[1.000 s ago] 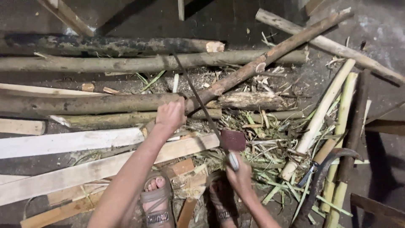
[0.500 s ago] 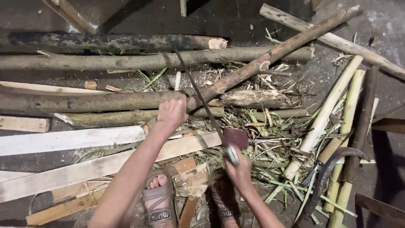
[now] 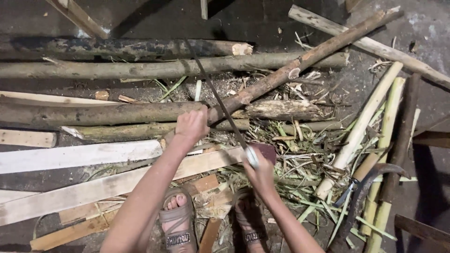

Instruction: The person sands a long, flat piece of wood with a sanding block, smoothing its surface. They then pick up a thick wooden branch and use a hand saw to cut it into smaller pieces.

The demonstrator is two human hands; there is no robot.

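Our left hand [image 3: 191,125] pins the slanting branch [image 3: 300,65] on the log pile; our right hand [image 3: 260,169] grips the saw [image 3: 216,98] across it; we judge the cut barely started

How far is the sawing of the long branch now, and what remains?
Done: sawdust lies by the cut place, and other logs show cut ends. In hand: the left hand presses the long branch, and the right hand holds the saw, whose blade crosses the branch. Left: the branch looks whole, not yet in two parts; the depth of the cut is hidden.
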